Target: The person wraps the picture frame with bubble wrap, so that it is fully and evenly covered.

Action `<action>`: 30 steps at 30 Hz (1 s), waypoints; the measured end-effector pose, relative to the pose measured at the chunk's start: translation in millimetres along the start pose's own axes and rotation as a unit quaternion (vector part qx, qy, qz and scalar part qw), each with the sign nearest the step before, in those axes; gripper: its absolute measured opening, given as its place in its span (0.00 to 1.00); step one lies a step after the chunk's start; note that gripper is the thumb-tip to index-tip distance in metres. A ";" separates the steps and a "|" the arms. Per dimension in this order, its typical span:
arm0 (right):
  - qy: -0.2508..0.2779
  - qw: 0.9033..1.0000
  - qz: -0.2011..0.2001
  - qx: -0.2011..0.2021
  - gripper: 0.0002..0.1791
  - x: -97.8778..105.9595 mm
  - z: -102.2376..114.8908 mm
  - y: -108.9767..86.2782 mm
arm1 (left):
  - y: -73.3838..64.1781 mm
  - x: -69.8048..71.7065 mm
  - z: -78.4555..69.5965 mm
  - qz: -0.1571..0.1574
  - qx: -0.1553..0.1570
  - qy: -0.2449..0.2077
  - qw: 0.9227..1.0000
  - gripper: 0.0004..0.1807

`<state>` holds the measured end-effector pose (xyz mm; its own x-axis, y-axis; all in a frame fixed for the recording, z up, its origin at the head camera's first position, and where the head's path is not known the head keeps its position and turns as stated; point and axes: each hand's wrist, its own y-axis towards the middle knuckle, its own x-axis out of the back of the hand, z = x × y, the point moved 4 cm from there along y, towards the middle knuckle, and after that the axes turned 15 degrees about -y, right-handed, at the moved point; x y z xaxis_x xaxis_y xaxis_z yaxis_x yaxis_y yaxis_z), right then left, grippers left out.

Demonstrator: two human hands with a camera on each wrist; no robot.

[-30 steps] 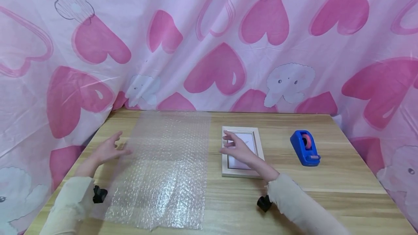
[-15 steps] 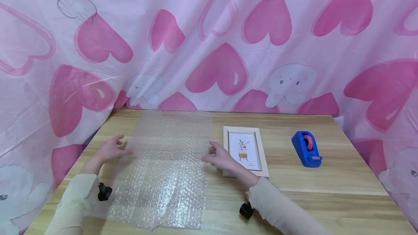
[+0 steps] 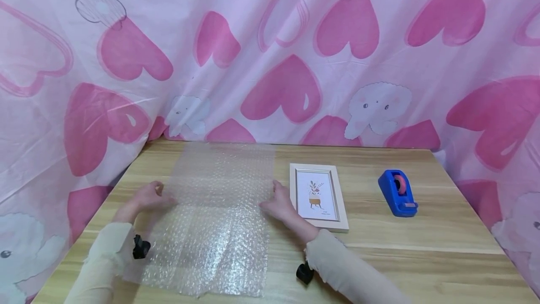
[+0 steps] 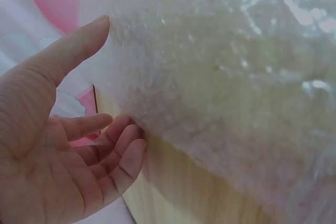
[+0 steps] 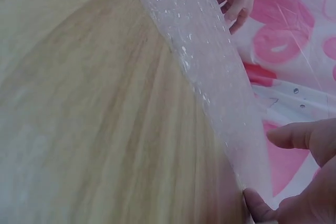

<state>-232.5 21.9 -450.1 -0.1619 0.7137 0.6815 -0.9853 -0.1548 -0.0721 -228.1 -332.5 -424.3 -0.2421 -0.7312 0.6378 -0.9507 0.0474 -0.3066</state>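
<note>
A clear sheet of bubble wrap (image 3: 215,219) lies flat on the wooden table. At its left edge is my left hand (image 3: 147,197), thumb stretched out over the wrap and the other fingers (image 4: 128,169) loosely bent by the edge, no grip on it. My right hand (image 3: 280,203) is at the opposite edge; in the right wrist view its thumb and a finger (image 5: 257,203) are spread apart, and one tip meets the wrap's edge. Just right of that hand lies a cream picture frame (image 3: 318,198) with a plant print, face up.
A blue tape dispenser (image 3: 397,193) with a pink roll stands at the right of the table (image 3: 422,266). Behind the table hangs a pink curtain (image 3: 270,13) with hearts. A black wrist mount sits beneath each sleeve.
My right hand has moved left from above the picture frame to the bubble wrap's right edge, uncovering the print. My left hand has shifted slightly right and down.
</note>
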 end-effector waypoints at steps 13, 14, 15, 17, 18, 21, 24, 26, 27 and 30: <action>0.162 0.984 -0.015 -0.071 0.45 -7.6 -4.0 2.7 | 2.2 -0.6 0.9 -0.020 -0.008 -0.025 0.999 0.40; 0.170 0.983 -0.015 -0.069 0.45 -7.5 -4.4 3.0 | 2.1 0.0 0.5 -0.022 -0.011 -0.024 0.999 0.40; 0.171 0.983 -0.015 -0.067 0.45 -7.4 -4.7 3.2 | 2.3 0.5 0.3 -0.022 -0.014 -0.023 0.999 0.41; 0.167 0.984 -0.018 -0.058 0.44 -6.7 -4.5 3.9 | 3.4 0.0 0.9 -0.018 -0.013 -0.023 0.999 0.44; 0.163 0.985 -0.018 -0.055 0.44 -6.3 -4.4 3.9 | 4.0 -0.4 1.4 -0.017 -0.012 -0.024 0.999 0.46; 0.149 0.987 -0.027 -0.048 0.42 -5.5 -4.5 3.2 | 7.0 -1.7 2.7 -0.011 -0.006 -0.022 1.000 0.51; 0.138 0.989 -0.039 -0.041 0.42 -4.9 -4.0 0.5 | 9.2 -3.4 1.1 -0.008 0.006 -0.022 1.000 0.52; 0.131 0.990 -0.047 -0.034 0.42 -4.4 -2.8 -2.9 | 11.4 -4.3 -1.7 -0.011 0.004 -0.015 1.000 0.52; 0.129 0.990 -0.051 -0.028 0.42 -4.4 -1.9 -5.0 | 12.5 -4.5 -3.5 -0.015 0.001 -0.010 1.000 0.52; 0.140 0.988 -0.056 -0.021 0.43 -5.5 0.6 -11.8 | 16.4 -4.4 -9.2 -0.033 -0.022 0.014 0.999 0.52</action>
<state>-220.0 19.4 -452.6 -0.0546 0.8868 0.4589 -0.9983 -0.0395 -0.0425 -244.4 -322.2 -425.6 -0.1826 -0.7149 0.6750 -0.9724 0.0301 -0.2312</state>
